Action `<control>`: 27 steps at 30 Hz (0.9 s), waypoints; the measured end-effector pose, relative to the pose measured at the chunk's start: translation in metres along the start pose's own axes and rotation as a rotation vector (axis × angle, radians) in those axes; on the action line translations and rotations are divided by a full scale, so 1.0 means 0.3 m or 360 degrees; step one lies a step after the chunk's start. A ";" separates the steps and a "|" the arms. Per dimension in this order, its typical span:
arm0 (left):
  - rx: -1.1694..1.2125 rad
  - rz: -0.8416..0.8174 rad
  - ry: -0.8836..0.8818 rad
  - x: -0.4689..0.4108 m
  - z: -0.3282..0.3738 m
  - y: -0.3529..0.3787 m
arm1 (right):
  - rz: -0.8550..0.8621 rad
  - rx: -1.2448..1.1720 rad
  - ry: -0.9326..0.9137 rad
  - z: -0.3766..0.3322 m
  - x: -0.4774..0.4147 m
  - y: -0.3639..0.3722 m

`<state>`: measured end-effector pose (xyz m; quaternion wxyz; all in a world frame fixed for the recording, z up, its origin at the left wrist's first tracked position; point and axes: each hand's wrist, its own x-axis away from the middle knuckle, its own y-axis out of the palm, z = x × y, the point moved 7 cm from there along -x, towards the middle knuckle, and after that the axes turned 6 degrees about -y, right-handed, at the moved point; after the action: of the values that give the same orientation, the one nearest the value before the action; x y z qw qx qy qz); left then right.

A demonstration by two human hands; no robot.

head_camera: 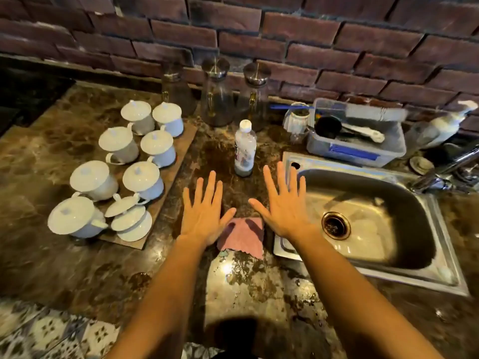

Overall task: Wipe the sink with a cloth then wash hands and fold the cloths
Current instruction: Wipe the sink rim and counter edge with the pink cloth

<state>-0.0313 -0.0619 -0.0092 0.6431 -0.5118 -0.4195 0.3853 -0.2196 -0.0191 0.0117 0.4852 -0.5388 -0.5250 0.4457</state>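
A pink cloth [242,235] lies folded on the dark marble counter [77,268], just left of the steel sink [438,265]. My left hand [204,211] hovers flat over the cloth's left edge, fingers spread, holding nothing. Spread flat in the same way, my right hand [283,206] is over the cloth's right edge and the sink's left rim, also empty. The sink basin holds nothing, and its drain [336,225] is near the middle. The tap [445,172] reaches in from the right.
Several white lidded cups [145,177] stand on a board at the left. A plastic bottle [245,149] stands beyond my hands, with three glass jars [216,94] against the brick wall. A plastic tub of utensils [355,136] sits behind the sink.
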 end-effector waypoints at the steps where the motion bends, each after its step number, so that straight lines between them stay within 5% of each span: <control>1: -0.0057 -0.0055 -0.0011 -0.001 -0.002 0.025 | -0.0048 -0.0006 0.0002 -0.003 0.003 0.025; 18: -0.0078 -0.0306 0.0049 0.023 0.024 0.280 | -0.0406 0.0016 -0.0059 -0.028 0.079 0.362; 27: 0.0329 -0.0110 -0.0054 0.014 0.042 0.258 | -0.0495 0.0012 -0.0055 -0.026 0.063 0.378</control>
<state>-0.0467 -0.0399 -0.0831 0.6981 -0.4214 -0.4059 0.4127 -0.1958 0.0019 -0.0991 0.5414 -0.4415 -0.6085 0.3765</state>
